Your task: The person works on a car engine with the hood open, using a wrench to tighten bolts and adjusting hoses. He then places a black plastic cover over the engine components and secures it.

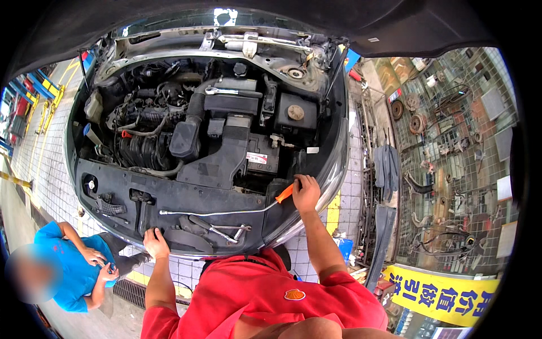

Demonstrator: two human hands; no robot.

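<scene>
My right hand (306,193) is at the right front corner of the engine bay, its fingers curled at the end of an orange handle (284,194). From that handle a long, thin, slightly bent metal rod (220,213) reaches left across the black front panel (175,192). My left hand (156,244) rests on the car's front edge, fingers stretched out, holding nothing. Between my hands, a ratchet wrench with a dark handle (200,222) and a silver wrench (240,231) lie on the panel. Another ratchet (226,91) lies on the black air box (231,104).
The raised hood (406,28) hangs over the bay. The battery (262,155) and engine (149,116) are exposed. A person in a blue shirt (79,265) stands at lower left. To the right are a wire-mesh rack of parts (446,141) and a yellow sign (435,294).
</scene>
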